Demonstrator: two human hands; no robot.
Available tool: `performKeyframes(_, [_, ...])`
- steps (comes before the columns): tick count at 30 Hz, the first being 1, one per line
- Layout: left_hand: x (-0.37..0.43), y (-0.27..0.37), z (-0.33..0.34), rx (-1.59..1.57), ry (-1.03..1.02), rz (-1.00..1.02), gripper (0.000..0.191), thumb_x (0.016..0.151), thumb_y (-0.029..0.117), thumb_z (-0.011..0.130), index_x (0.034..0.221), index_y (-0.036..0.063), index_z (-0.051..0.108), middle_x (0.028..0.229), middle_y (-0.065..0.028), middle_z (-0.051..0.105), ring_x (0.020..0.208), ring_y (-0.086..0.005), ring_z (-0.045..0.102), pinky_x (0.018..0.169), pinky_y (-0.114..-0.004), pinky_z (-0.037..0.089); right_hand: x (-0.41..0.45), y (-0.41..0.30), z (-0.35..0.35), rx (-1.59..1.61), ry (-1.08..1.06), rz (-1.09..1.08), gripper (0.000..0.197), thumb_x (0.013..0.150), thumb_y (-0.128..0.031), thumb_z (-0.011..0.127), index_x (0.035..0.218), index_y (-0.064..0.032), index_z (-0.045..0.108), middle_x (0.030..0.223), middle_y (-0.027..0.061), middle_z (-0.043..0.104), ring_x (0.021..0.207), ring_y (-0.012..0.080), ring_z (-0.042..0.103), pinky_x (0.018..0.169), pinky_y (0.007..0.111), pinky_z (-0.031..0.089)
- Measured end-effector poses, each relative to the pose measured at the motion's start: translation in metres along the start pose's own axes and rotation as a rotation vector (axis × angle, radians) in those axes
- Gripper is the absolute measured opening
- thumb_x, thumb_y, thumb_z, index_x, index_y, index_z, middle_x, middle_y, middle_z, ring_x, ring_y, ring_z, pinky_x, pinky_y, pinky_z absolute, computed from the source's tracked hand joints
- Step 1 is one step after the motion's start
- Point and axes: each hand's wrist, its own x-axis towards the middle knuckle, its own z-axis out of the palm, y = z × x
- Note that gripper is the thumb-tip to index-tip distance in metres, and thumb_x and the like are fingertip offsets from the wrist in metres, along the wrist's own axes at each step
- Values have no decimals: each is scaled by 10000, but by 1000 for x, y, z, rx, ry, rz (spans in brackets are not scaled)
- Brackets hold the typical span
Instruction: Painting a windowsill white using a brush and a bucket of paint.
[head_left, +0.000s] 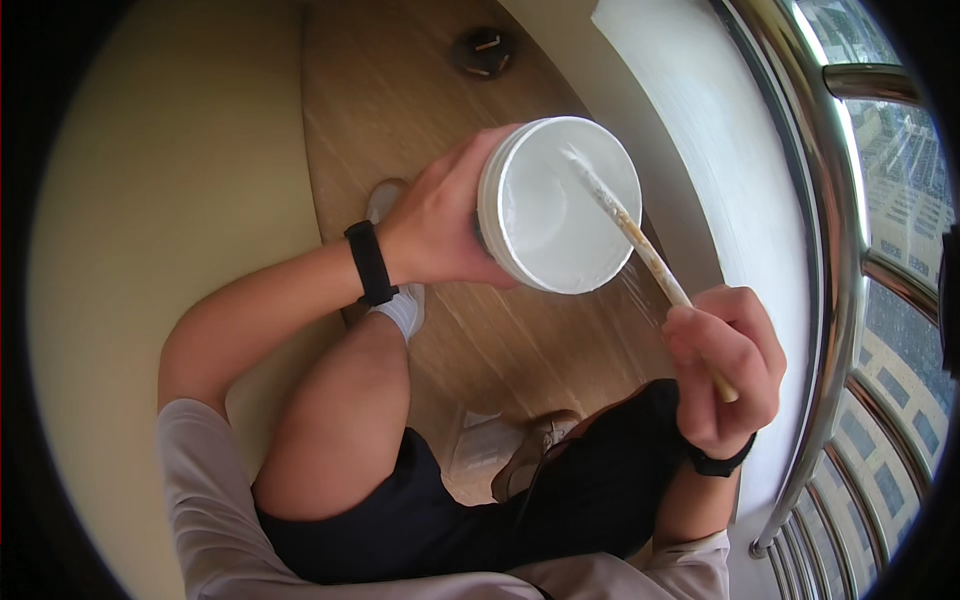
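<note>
My left hand (446, 214) grips the side of a round white plastic tub (491, 217), whose opening faces up towards me. The tub looks white inside, and I cannot tell how full it is. Between the thumb and fingers of my right hand (727, 367) is a thin wooden stick (660, 274), slanting over the tub's near right rim. White residue coats its far half, and its white tip lies within the outline of the opening. Whether the tip touches anything inside is unclear.
A dark round ashtray (484, 54) with cigarette butts sits on the brown floor (390, 97). A beige wall (172, 172) rises at left. To the right are a white ledge (697, 127), a metal railing (829, 225) and window glass. A clear plastic item (484, 446) lies near my shoe (529, 461).
</note>
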Motion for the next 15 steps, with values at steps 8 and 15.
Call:
performKeyframes(8, [11,1,-2,34,32,50,1167,534,277,1047,1514,69,448,1422,-191,605,1284,-397,622,1071,-470,535,-5,-1,-6,99,-86,87,321,702,92,785,997,-32,773,915,118,607,703,207,585,573,301,456])
performKeyframes(15, [31,8,1,58,-2,165,1141,537,292,1046,1493,41,477,1433,-194,605,1294,-402,613,1096,-483,519,-3,2,-6,-112,-106,41,299,809,81,804,1033,-16,631,963,144,617,776,300,646,643,365,530])
